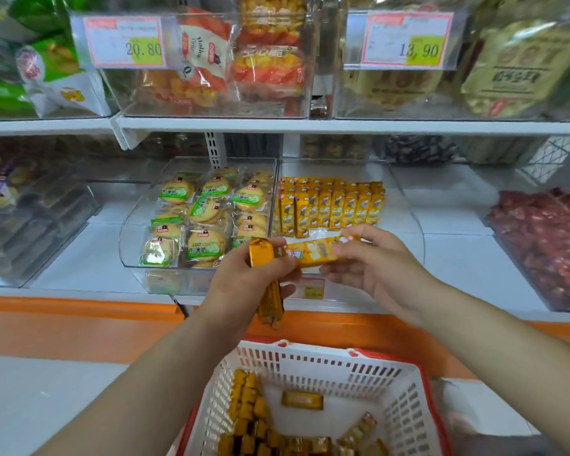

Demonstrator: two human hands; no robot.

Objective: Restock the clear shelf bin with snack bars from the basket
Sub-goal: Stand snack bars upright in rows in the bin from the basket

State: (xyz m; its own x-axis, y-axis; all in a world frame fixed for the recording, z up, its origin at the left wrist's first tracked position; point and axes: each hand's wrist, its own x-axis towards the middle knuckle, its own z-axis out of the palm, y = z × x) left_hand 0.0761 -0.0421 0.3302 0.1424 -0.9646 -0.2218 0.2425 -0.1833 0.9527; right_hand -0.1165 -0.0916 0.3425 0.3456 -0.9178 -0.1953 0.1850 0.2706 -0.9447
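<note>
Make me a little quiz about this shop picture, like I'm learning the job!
1. True or false: snack bars lie in the basket.
2. The bin beside the clear shelf bin holds: A cookies, B apples, C bottles.
3. Which hand pinches the sideways bar?
Key: 1 true; 2 A; 3 the right hand.
</note>
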